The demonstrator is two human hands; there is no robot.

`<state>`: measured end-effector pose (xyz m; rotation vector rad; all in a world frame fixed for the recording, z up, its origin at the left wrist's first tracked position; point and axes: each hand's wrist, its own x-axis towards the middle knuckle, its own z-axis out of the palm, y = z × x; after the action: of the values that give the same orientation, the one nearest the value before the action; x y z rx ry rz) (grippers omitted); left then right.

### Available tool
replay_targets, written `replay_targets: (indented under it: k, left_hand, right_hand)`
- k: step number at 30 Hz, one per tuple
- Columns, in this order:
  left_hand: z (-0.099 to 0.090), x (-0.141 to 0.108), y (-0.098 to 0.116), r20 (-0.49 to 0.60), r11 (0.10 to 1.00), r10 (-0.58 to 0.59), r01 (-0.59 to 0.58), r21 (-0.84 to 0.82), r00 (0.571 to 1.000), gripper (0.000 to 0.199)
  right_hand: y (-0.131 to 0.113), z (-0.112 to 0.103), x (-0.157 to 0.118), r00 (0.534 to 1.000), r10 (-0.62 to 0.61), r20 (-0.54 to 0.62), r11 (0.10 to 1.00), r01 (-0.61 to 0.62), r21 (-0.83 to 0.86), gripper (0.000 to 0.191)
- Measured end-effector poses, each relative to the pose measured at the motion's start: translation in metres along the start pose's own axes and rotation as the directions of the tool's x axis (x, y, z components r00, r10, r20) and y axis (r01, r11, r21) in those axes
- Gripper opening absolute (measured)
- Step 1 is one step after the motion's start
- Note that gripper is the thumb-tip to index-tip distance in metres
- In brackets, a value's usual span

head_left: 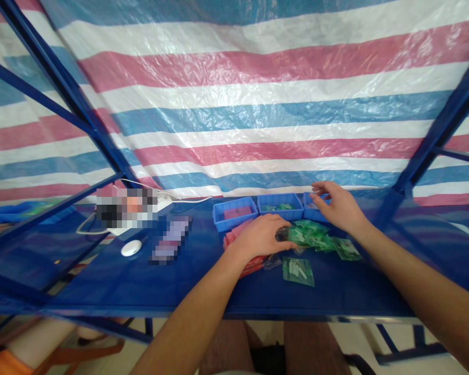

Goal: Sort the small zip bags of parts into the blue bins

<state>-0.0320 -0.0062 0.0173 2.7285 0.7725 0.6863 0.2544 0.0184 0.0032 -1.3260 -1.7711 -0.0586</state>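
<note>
Green packets [315, 235] lie on the blue table [347, 291], before the small bins [280, 214]. Left hand [262, 235] curls at their left end, grip indeterminate. Right hand [338, 207] is at the rightmost bin [313, 214], thumb and fingers parted

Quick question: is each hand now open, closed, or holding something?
Left hand: beside green packets; grip cannot be told.
Right hand: open, at the rightmost blue bin.

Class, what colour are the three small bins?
Blue; the bins show best in the head view.
</note>
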Motion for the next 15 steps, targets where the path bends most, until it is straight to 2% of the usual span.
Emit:
replay_targets:
  k: [4,10,15]
  left_hand:
    - [0.0,0.001,-0.001,-0.01,1.0,-0.006,0.006,-0.005,1.0,0.036]
    - [-0.001,0.004,-0.001,-0.07,0.996,-0.046,0.041,-0.074,0.997,0.023]
    - [-0.002,0.007,-0.005,-0.033,0.99,-0.062,0.057,-0.131,0.998,0.022]
  right_hand:
    - [-0.023,-0.001,-0.006,0.998,0.011,-0.056,0.992,-0.004,0.123,0.04]
    - [-0.044,-0.001,-0.012,1.0,0.028,-0.002,0.97,-0.027,0.24,0.038]
    - [-0.051,-0.002,-0.015,0.999,0.003,0.04,0.965,-0.013,0.263,0.038]
